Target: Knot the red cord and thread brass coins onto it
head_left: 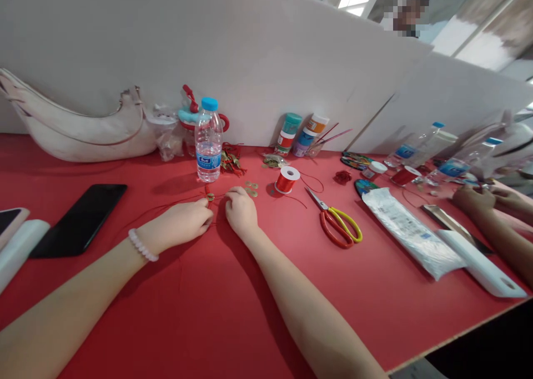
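My left hand (189, 220), with a pale bead bracelet (142, 245) on its wrist, is closed on a thin red cord (160, 207). A brass-coloured coin (210, 197) with red knotting above it lies at its fingertips. My right hand (242, 211) rests on the table just to the right, its fingers bent down and pressed together. What those fingers hold, if anything, is hidden beneath them. Several loose coins (252, 190) lie just beyond the right hand. A spool of red cord (287, 179) stands farther right, with a loose end trailing from it.
A water bottle (209, 145) stands beyond my hands, before a bundle of knotted coins (231, 160). Scissors (339, 223) lie at right, near a white packet (412, 232). A black phone (81, 220) lies at left. Another person's hands (474, 201) work at far right.
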Motion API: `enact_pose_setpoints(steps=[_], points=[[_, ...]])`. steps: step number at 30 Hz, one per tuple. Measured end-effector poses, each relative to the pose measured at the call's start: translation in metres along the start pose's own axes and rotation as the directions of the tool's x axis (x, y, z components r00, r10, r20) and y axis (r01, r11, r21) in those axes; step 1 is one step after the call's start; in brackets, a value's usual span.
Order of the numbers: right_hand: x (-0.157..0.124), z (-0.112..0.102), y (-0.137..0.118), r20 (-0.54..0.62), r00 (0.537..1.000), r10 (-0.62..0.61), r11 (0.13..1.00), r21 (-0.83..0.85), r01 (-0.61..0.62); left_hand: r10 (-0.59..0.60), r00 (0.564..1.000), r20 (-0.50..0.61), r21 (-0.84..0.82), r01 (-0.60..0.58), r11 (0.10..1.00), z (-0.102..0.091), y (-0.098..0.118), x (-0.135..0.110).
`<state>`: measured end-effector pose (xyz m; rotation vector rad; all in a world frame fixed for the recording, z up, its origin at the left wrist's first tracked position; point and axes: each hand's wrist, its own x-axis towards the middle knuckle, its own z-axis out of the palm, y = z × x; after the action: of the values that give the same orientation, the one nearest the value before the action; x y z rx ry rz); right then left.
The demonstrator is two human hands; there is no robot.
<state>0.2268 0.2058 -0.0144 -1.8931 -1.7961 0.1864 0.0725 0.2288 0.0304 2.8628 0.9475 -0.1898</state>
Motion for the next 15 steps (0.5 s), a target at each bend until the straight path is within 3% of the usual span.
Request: enact_pose_setpoints(steps=[5, 9, 12, 15], points=[[0.003, -0.009, 0.005, -0.032, 0.994, 0.102, 0.974, -0.198, -0.106, -0.001, 1.000, 0.020, -0.080, 0.002, 0.997, -0.004, 0.001, -0.002], [0.005, -0.013, 0.012, -0.023, 0.990, 0.142, 0.967, -0.209, -0.143, 0.000, 0.999, 0.035, -0.105, 0.004, 0.994, -0.005, 0.002, -0.003], [0.006, -0.012, 0.015, -0.019, 0.987, 0.163, 0.974, -0.159, -0.164, 0.001, 0.999, 0.036, -0.127, 0.004, 0.992, -0.004, 0.001, -0.004], [0.008, -0.009, 0.019, -0.143, 0.974, 0.173, 0.983, 0.080, -0.162, -0.003, 1.000, 0.028, -0.149, 0.007, 0.989, -0.003, 0.000, -0.004]])
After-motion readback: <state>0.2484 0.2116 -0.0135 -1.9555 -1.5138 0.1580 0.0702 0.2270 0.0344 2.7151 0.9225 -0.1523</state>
